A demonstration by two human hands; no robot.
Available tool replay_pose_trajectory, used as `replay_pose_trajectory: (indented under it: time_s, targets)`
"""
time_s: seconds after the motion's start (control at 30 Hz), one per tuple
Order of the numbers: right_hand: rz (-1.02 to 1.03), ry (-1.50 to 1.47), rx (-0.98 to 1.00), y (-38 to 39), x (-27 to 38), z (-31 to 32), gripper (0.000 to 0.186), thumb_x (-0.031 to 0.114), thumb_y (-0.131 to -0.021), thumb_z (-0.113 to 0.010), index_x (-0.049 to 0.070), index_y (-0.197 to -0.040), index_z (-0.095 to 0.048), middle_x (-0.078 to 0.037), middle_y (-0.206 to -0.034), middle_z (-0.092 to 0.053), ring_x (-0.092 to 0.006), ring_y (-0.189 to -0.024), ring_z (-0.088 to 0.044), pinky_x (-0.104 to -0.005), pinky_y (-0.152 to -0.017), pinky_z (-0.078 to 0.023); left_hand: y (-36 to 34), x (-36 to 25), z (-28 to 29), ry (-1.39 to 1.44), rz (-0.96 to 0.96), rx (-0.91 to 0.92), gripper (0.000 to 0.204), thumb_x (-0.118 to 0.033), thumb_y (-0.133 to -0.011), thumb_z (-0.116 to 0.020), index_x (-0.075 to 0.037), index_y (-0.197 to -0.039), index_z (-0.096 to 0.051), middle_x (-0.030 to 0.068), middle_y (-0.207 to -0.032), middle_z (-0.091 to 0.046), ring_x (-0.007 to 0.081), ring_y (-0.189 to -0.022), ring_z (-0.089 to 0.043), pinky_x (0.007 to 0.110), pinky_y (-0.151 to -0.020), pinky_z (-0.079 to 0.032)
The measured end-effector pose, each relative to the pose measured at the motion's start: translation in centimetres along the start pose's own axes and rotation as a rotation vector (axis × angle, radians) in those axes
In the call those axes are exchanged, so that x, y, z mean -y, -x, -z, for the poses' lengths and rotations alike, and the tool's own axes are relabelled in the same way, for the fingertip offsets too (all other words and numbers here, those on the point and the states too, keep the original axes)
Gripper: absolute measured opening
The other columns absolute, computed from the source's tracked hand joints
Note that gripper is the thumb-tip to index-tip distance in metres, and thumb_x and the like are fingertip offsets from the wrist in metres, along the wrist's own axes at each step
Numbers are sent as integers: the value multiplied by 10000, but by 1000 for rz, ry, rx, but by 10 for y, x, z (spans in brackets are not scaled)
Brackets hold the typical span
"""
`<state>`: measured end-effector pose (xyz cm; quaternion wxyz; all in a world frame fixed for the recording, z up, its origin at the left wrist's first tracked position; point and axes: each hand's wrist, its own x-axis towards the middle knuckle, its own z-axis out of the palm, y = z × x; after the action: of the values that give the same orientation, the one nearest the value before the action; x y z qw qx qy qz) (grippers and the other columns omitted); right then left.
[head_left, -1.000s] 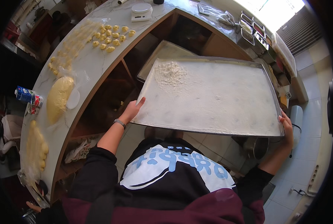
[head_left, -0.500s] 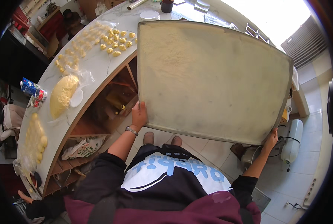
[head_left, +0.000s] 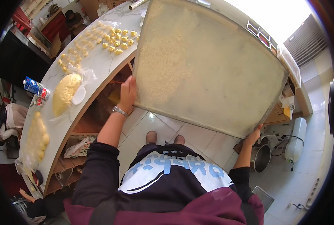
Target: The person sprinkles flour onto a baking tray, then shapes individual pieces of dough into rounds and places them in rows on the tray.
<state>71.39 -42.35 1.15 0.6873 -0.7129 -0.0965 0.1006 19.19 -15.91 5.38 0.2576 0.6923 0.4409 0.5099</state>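
Observation:
A large flat baking tray (head_left: 227,78) with a thin dark rim hangs in the air in front of me, slanted. Pale flour (head_left: 161,63) dusts its left half more thickly. My left hand (head_left: 128,92), with a watch (head_left: 119,110) on the wrist, is closed around the tray's left edge near the lower left corner. At the lower right corner my right hand (head_left: 254,135) grips the rim. The fingers under the tray are mostly hidden.
On the curved marble counter (head_left: 107,69) lie small yellow dough pieces (head_left: 118,39), a bagged dough mass (head_left: 66,92), a round white lid (head_left: 79,96) and a blue carton (head_left: 32,85). Shelves open below. A stand mixer (head_left: 295,138) and metal bowl (head_left: 261,157) stand on the right.
Both hands have moved the tray farther from me and slightly left, turning it clockwise. The flour shows as a longer patch. More floor and the metal bowl have come into view.

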Motion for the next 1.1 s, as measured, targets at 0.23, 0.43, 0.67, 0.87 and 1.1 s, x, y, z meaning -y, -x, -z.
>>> replay_pose_trajectory:
  time_s: [0.23, 0.43, 0.67, 0.87, 1.1]
  targets:
    - [-377, -160, 53, 82, -76, -42, 788, 627, -894, -442, -33, -1324, -443, -114, -1324, -488, -237, -1197, -464, -348, -1002, -369, -100, -88, 51, -159, -120, 179, 495, -427, -986, -413, 34, -923, -583, 69, -589, -350, 84, -584, -362, 308, -518, -340]
    - [-507, -263, 220, 124, -119, -95, 838, 653, -898, -387, -45, -1362, -379, -129, -1397, -425, -243, -1292, -380, -347, -1072, -288, -159, -155, 95, -203, -40, 402, 564, -442, -960, -465, 57, -1215, -535, 123, -1138, -584, 161, -1079, -520, 280, -963, -364]
    - [-663, -117, 350, 140, -93, -114, 887, 695, -883, -346, -74, -1318, -424, -137, -1333, -490, -234, -1227, -456, -321, -1026, -340, -158, -194, 124, 186, 238, 480, 597, -272, -872, -563, 86, -1327, -417, 170, -1283, -520, 226, -1205, -492, 317, -1027, -350]
    - [-724, -25, 448, 151, -80, -109, 876, 688, -886, -347, -77, -1301, -450, -153, -1288, -526, -222, -1197, -487, -327, -1003, -367, -149, -154, 144, 599, 330, 357, 702, -263, -706, -550, 98, -1296, -431, 209, -1229, -537, 266, -1121, -549, 341, -953, -431]
    - [-753, 175, 669, 124, -29, -34, 755, 597, -947, -314, -64, -1248, -517, -153, -1144, -612, -228, -1059, -582, -350, -912, -444, -112, -117, 141, 792, 613, 205, 578, -230, -742, -536, 134, -1188, -478, 225, -1109, -582, 285, -995, -604, 376, -893, -483]
